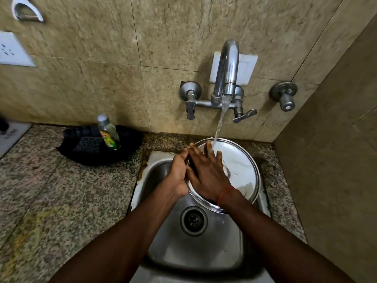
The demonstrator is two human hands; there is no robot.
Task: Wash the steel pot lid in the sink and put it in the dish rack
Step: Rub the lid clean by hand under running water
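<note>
From the head camera we look down on a steel sink [163,237] set into a speckled stone counter [61,190], and we see the steel pot lid [242,168] held tilted over the sink's far edge, at about one o'clock from the drain [193,220]. Our left hand [178,174] grips the lid's rim at its nine o'clock side, fingers curled around the edge. Our right hand [208,170] lies flat on the lid's face, fingers spread wide and pressed against the metal, closed on nothing; a red thread sits on that wrist. Water runs from the curved tap [227,68] on the tiled wall and lands on the lid near its twelve o'clock edge, just beside the right fingertips [209,147]. At ten o'clock from the sink, a black dish [89,152] on the counter holds a dark scrub pad [87,144] and a bottle of dish liquid [108,132] standing tilted against its rim. We cannot see any dish rack here.
</note>
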